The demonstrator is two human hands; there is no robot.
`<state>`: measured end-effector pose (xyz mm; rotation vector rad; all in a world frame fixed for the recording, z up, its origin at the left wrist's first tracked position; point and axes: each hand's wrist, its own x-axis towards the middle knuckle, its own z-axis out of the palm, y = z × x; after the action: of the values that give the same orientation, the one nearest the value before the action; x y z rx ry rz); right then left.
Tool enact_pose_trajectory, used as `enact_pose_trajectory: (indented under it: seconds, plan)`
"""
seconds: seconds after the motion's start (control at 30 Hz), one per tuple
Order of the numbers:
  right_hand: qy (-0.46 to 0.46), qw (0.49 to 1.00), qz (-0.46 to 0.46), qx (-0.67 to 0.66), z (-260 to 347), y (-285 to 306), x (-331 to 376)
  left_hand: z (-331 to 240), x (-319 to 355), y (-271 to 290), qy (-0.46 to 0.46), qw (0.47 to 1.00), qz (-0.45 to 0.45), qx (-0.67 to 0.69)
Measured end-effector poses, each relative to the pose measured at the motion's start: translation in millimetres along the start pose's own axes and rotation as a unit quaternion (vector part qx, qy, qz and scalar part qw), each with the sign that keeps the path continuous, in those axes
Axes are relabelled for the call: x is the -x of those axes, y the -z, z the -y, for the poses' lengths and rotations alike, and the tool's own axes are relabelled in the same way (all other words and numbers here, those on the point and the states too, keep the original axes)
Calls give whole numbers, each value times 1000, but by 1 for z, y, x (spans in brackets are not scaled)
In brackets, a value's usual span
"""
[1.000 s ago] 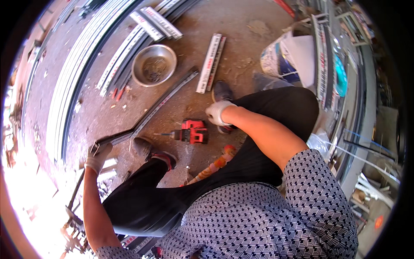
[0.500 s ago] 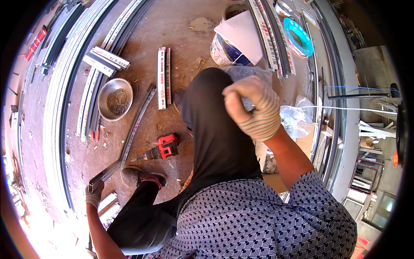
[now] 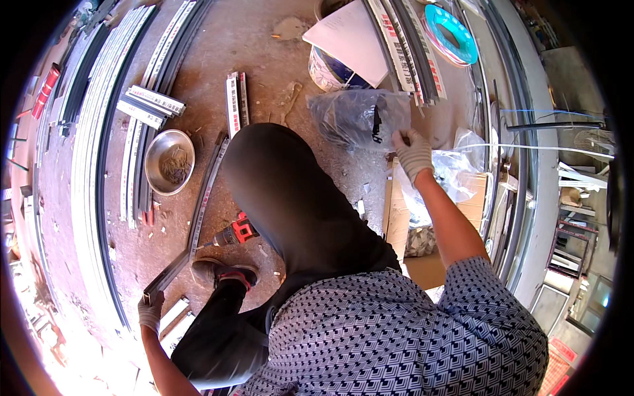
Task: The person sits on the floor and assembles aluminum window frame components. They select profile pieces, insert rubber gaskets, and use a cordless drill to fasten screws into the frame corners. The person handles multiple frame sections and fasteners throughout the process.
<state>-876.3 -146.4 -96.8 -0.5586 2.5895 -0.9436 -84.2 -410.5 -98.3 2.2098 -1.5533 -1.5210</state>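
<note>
My left hand (image 3: 151, 311), in a pale work glove, grips the near end of a long dark metal profile (image 3: 198, 218) that lies slanted on the dusty floor. My right hand (image 3: 413, 153), also gloved, reaches out to the right and pinches the edge of a clear plastic bag (image 3: 360, 117) with dark contents. A red and black power drill (image 3: 232, 234) lies on the floor beside my knee. My dark trouser leg covers the middle of the view, and my shoe (image 3: 221, 271) rests near the profile.
A metal bowl (image 3: 170, 162) with small bits sits left of the profile. Long aluminium profiles (image 3: 99, 132) are stacked along the left, more (image 3: 406, 46) at top right. A white bucket (image 3: 330, 69), an open cardboard box (image 3: 403, 224) and a turquoise coil (image 3: 452, 33) lie to the right.
My right hand left the drill, swung up and to the right, and now holds the plastic bag's edge. My left hand has stayed on the profile's end.
</note>
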Motion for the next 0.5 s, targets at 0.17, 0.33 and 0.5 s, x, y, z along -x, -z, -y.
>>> enact_pose_trajectory:
  seconds: [0.17, 0.33, 0.5]
  plan:
    - [-8, 1000, -22, 8, -49, -3, -62, -9, 4, 4, -18, 1000, 11, -3]
    - [-42, 997, 62, 18, -65, 14, -79, -48, 30, -3, -7, 999, 8, 53]
    - [86, 993, 32, 79, 12, 76, -12, -35, 24, 9, 2, 998, 7, 63]
